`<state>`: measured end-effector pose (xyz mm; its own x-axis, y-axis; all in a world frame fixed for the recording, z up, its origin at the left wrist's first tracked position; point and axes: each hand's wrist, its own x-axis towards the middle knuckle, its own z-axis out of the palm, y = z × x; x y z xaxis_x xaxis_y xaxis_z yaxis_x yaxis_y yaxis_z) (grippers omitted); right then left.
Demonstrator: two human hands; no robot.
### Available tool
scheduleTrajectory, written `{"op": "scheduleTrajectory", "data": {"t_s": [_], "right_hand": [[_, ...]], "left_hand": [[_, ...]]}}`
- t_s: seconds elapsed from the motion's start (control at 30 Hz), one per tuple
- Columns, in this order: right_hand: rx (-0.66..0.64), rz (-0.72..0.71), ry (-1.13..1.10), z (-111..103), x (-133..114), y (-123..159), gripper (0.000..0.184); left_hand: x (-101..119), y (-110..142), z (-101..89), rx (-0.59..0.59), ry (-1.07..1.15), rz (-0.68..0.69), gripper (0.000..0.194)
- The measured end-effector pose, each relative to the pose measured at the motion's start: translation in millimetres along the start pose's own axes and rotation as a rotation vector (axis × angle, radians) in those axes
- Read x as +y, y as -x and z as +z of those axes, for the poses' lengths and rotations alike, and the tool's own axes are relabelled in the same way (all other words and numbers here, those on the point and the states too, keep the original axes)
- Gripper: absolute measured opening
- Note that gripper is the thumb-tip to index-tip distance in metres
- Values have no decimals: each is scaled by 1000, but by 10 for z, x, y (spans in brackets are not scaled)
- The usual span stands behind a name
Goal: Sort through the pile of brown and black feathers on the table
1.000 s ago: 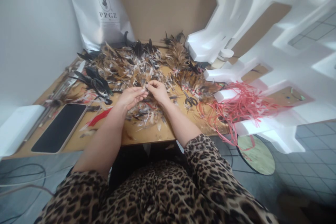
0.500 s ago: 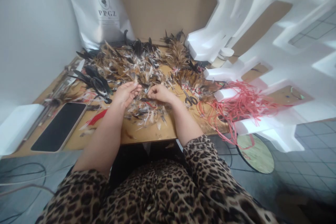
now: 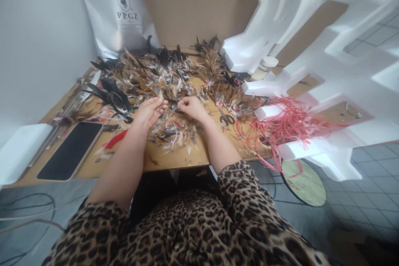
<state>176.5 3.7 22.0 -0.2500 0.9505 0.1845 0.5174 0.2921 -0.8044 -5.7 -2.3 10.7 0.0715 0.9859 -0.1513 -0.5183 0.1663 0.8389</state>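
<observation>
Above the wooden table [image 3: 174,158], my left hand [image 3: 152,111] pinches a small pale feather [image 3: 160,92] between thumb and forefinger. A short way to its right, my right hand [image 3: 190,107] is closed, fingertips pressed together and pointing left; whatever lies in that pinch is too small to make out. Behind both hands spreads a heap of brown, white and black feathers [image 3: 140,72]. Below them sits a smaller pile of loose feathers [image 3: 174,133]. Black-handled scissors [image 3: 227,119] lie right of my right hand.
A phone [image 3: 71,151] and a white box [image 3: 23,151] occupy the left side. Red strips [image 3: 289,122] hang over white foam pieces [image 3: 299,147] at the right. Bundled brown feathers [image 3: 210,64] stand at the back, near a silver bag [image 3: 124,35] and a white-lidded jar [image 3: 266,66].
My right hand has shifted slightly right and up, widening the gap between the hands. My left hand has stayed nearly in place.
</observation>
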Motion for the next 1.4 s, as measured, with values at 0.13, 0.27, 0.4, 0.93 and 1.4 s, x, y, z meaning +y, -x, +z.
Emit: {"op": "scheduleTrajectory", "data": {"t_s": [0.13,0.27,0.4,0.93,1.4], "right_hand": [[161,194,-602,13,1,-51,20],[195,254,-794,149,-23,-59,23],[187,215,-815,291,-47,-43,22],[-37,261,-1041,269,-42,-32,36],[148,76,-720,302,-22,-32,25]], "left_hand": [[-28,20,23,-59,-6,-82,5],[-61,62,56,-155,-25,-161,8],[-77,71,71,-195,-22,-167,8],[-10,81,73,-217,126,-214,8],[-87,90,114,-92,-169,-40,13]]}}
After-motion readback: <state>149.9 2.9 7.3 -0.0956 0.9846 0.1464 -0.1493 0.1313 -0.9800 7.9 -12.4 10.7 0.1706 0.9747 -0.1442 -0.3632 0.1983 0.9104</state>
